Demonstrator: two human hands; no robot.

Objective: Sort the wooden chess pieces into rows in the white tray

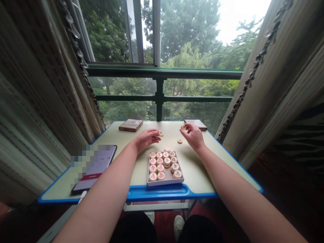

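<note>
My left hand point(149, 137) is raised over the table behind the box, its fingers pinching a round wooden Chinese chess piece point(160, 133). Farther right, my right hand point(193, 135) grips another chess piece point(183, 127) between thumb and fingers. A loose chess piece point(180, 141) lies on the table between the hands, and a plain-faced chess piece point(167, 149) rests just behind the box. The shallow open box point(165, 184) in front of me holds several pieces, red-marked on the left and dark-marked on the right. Bare box floor shows in its front middle.
The pale table point(121, 162) has a blue rim. At its far edge stand a flat box point(131, 125) on the left and a second flat box point(199, 124) on the right, partly behind my hand. A tablet point(97, 167) lies at the left. Curtains and a railed window enclose the table.
</note>
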